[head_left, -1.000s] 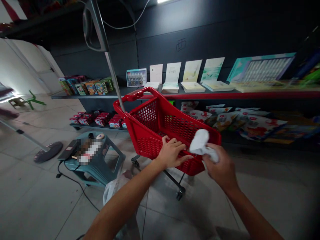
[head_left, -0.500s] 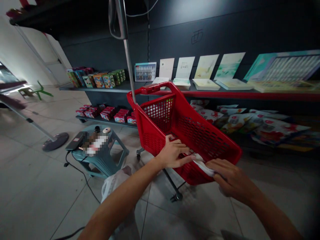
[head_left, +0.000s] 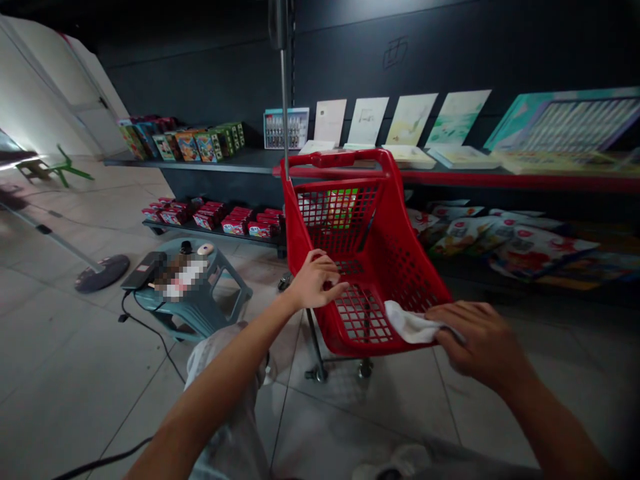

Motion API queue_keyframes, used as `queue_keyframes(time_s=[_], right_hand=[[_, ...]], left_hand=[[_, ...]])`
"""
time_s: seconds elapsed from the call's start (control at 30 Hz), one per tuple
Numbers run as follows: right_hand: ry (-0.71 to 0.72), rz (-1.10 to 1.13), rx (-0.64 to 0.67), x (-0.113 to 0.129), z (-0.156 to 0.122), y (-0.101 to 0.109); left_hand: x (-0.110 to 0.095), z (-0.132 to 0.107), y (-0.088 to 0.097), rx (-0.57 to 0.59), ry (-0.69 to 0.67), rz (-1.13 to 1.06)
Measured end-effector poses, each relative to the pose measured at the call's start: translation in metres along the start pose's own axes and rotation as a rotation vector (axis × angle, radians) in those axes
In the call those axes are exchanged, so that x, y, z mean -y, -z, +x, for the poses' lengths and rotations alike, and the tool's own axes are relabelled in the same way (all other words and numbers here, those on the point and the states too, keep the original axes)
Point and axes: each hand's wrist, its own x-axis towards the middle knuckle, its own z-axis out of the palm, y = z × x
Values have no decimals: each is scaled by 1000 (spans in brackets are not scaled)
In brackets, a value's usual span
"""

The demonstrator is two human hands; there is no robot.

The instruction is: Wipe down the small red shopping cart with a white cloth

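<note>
In front of me is a red plastic shopping cart [head_left: 420,260] with grid-patterned walls and floor. My right hand [head_left: 480,343] is closed around a white cloth [head_left: 415,325], which lies against the cart's near right edge and hangs partly inside. Across the cart's left rim reaches my left hand [head_left: 320,280], its thumb held away from its loosely bent fingers. Nothing shows between them; whether the palm rests on the rim I cannot tell. A metal pole [head_left: 285,107] with a dark upper part rises from the cart's far left corner.
Behind the cart runs a dark shelf [head_left: 230,157] with small boxes [head_left: 207,147] and upright books [head_left: 414,123]. Snack bags [head_left: 543,250] fill the lower shelf. A grey-blue stool [head_left: 200,313] with a cable stands left, near a round stand base [head_left: 103,273].
The cart has turned so its basket faces me more squarely. My left hand has moved left, apart from the cloth. The right hand keeps the cloth at the near edge.
</note>
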Motion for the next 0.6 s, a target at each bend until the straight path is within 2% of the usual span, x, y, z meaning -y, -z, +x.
queue_keyframes(time_s=[0.13,0.33,0.47,0.53,0.6], right_hand=[[21,14,3,27,9,5],[1,77,80,52,17,7],[-78,78,191,70,25,8],[-96,59,290,75,34,12],[-62,49,423,74,46,16]], left_hand=[[8,-1,2,-52,66,29],[-4,3,-11,-199,425,0],[-17,9,-13,-112,609,94],[-20,11,-9,-43,694,138],[-18,14,-4,14,715,148]])
